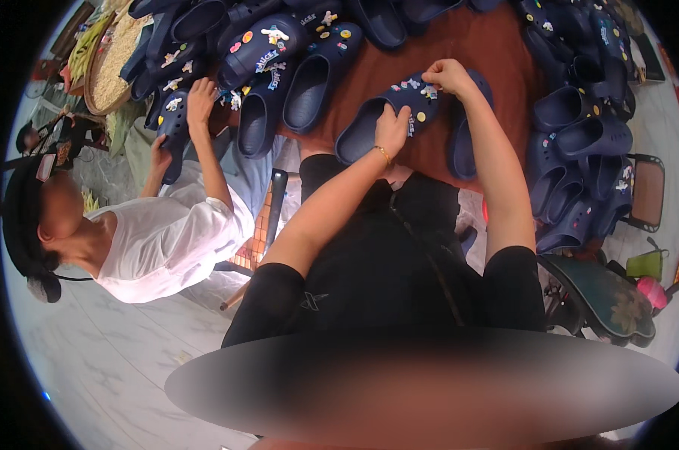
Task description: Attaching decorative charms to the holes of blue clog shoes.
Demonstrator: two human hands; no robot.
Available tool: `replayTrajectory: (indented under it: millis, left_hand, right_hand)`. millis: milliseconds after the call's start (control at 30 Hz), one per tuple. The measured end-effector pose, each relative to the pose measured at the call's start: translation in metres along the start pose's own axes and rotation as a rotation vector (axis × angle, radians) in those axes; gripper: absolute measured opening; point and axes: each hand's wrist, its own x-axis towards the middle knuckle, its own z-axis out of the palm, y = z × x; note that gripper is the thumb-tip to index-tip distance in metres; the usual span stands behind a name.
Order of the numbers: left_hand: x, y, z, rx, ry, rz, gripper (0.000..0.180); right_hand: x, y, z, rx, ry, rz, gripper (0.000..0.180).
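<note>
A navy foam clog [360, 132] lies tilted in front of me on the reddish-brown tabletop [388, 64], with several small charms on its upper. My left hand [391, 129] grips its side, the thumb up on the strap area. Fingertips pinched, my right hand [447, 77] is at the clog's toe, beside a white charm [429, 91]; what sits between those fingers is too small to make out. Under my right wrist lies a second navy clog [462, 150], partly hidden by the forearm.
Piles of navy clogs [257, 49] line the far left, and more clogs [572, 180] are heaped at the right edge. On my left a seated person in white [178, 240] handles another charmed clog [174, 120]. A chair [645, 191] and a dark green padded seat [609, 296] stand at right.
</note>
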Motion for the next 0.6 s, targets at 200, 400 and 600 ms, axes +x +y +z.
replayTrajectory:
  millis: [200,400,600]
  left_hand:
    - [0.002,-0.005,-0.002,0.056,-0.042,0.005,0.042]
    - [0.001,-0.005,0.001,0.018,-0.032,0.008,0.044]
    - [0.001,-0.008,-0.001,0.212,-0.125,0.136,0.041]
  right_hand:
    - [-0.031,0.009,0.008,0.110,-0.087,-0.007,0.011]
    - [-0.065,0.020,0.011,0.095,0.215,0.044,0.014]
    - [-0.061,0.032,0.033,0.146,0.174,0.141,0.013]
